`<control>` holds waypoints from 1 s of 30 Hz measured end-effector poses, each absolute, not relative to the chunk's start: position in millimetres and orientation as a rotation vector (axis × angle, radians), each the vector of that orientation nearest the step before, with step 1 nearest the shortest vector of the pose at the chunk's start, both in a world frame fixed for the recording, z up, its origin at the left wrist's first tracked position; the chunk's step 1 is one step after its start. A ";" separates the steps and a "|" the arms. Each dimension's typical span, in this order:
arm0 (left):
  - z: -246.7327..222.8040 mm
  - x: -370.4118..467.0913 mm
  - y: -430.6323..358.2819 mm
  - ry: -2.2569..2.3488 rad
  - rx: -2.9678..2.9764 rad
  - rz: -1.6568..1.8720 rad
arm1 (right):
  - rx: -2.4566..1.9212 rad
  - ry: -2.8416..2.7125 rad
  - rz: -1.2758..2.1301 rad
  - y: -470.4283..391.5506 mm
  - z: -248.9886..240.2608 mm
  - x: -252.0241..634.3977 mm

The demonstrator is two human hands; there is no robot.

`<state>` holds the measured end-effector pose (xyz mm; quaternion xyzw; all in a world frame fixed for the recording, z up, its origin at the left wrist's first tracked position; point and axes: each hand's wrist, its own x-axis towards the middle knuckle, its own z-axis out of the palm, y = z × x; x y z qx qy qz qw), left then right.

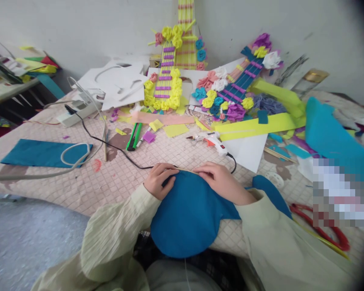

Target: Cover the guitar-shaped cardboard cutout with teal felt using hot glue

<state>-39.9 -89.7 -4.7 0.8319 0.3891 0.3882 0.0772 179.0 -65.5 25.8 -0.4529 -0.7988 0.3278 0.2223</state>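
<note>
While both hands meet at the far edge of a blue sheet (185, 218), the table around them is crowded, taking that sheet as the middle of the clock. Its rounded near end reaches past the table's edge, toward six o'clock. The left hand (161, 181) has thumb and fingers closed on the edge at eleven; the right hand (216, 181) pinches it at one, with a thin stick (186, 170) along the edge between them. A black cord (117, 148) runs in from between ten and eleven o'clock and reaches the left fingers, close in the way. Just beyond the right hand, at one, lies a glue gun (216, 143), its lead curling near the wrist. A green cutter (134, 136) lies at eleven, and at ten a grey cable (79, 163) crosses a folded blue strip (38, 153). Paper guitars trimmed with flowers fill the back: a yellow one (166, 83) at twelve, a blue one (241, 87) at one. A big blue paper (336, 129) spreads at two; red handles (341, 239) lie beyond the right sleeve, between three and four.
</note>
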 end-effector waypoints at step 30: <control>-10.2 -39.0 -90.5 1.217 2.590 1.119 | -1.090 -2.324 0.637 -83.7 17.4 171.1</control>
